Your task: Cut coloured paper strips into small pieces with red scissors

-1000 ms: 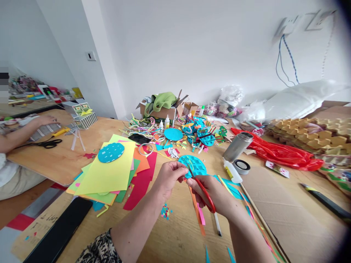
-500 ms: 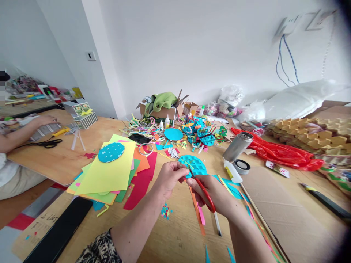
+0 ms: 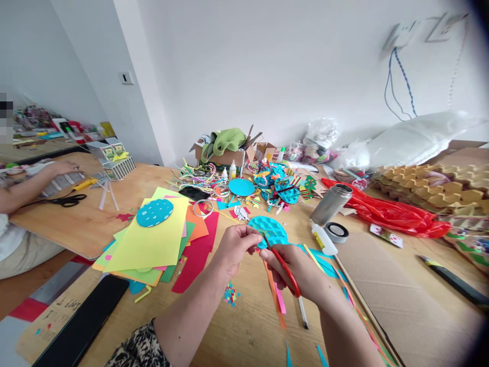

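My right hand (image 3: pixel 292 267) is closed round the red handles of a pair of scissors (image 3: pixel 287 270), whose blades point away toward my left fingertips. My left hand (image 3: pixel 240 244) pinches a thin yellow-green paper strip (image 3: pixel 263 232) beside the blades; most of the strip is hidden by my fingers. Just beyond both hands lies a round blue piece with a raised pattern (image 3: pixel 273 229). Below them, orange and pink paper strips (image 3: pixel 275 293) and a pen (image 3: pixel 303 313) rest on the table. Small coloured paper dots (image 3: pixel 230 295) form a little pile under my left wrist.
Stacked coloured paper (image 3: pixel 148 244) carries a dotted blue disc (image 3: pixel 155 212) at left. A phone-like black slab (image 3: pixel 84 321) lies nearer. On the right are a steel flask (image 3: pixel 330 206), glue bottle (image 3: pixel 324 239), cardboard (image 3: pixel 385 285) and cutter (image 3: pixel 454 283). Another person's arm (image 3: pixel 34 186) rests far left.
Both hands stay almost in place. The yellow-green strip shows less at my left fingertips than before, and the scissor blades remain beside it.
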Demonstrator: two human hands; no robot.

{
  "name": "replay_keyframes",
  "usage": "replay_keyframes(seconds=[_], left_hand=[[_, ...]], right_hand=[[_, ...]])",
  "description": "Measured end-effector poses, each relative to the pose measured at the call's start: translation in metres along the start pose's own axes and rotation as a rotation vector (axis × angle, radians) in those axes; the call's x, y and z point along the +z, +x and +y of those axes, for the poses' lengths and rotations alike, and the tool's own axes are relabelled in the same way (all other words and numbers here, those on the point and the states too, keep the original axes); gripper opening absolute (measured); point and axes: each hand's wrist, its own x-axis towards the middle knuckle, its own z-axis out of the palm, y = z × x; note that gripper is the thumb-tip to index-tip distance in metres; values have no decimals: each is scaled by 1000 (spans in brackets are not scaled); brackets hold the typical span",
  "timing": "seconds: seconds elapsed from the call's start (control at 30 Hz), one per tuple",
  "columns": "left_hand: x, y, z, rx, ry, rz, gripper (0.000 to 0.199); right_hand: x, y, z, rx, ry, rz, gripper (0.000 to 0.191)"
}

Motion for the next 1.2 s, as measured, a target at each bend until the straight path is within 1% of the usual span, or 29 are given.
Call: replay_keyframes(seconds=[0.3, 0.73, 0.87, 1.07, 1.2], left_hand=[[-2, 1, 0, -9, 5, 1, 11], [-3, 2, -3, 5, 12, -39, 11], [-4, 3, -3, -7, 17, -31, 12], [-2, 1, 0, -12, -6, -21, 14], [0, 1, 1, -6, -6, -10, 17]], right_hand=[[-1, 0, -2, 1, 6, -9, 52], [0, 0, -2, -8, 18, -2, 52], [0, 0, -3, -5, 17, -3, 53], [0, -1, -5, 37, 24, -11, 54], [0, 0, -4, 32, 31, -5, 55]])
